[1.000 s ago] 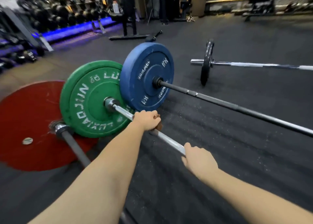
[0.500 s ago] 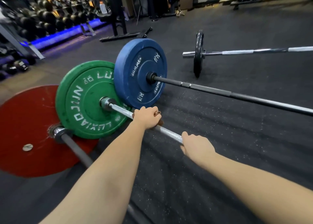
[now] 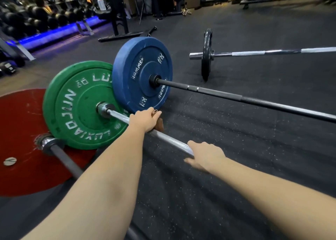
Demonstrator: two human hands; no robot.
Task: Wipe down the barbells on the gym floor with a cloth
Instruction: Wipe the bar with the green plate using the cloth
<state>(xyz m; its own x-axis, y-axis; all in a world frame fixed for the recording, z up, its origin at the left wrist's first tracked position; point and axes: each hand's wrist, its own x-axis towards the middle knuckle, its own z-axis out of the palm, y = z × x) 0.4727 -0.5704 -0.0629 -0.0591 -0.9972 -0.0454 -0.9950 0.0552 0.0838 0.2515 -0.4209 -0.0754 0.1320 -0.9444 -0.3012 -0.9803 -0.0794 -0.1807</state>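
Rubber floor (image 3: pixel 236 149) lay open at 3 o'clock. Left hand (image 3: pixel 145 120) clamped cloth (image 3: pixel 160 125) round silver bar (image 3: pixel 171 141), blue plate (image 3: pixel 141 74) rim just at its 12 o'clock. Right hand (image 3: pixel 205 156) grasped bar at 4 o'clock.

Black speckled rubber floor (image 3: pixel 236 167) fills the gym. At far left, black round dumbbells (image 3: pixel 36 16) sit racked above a blue strip light (image 3: pixel 54 34). A black steel upright (image 3: pixel 116 12) stands nearby, a white bottle (image 3: pixel 101 3) just left of it.
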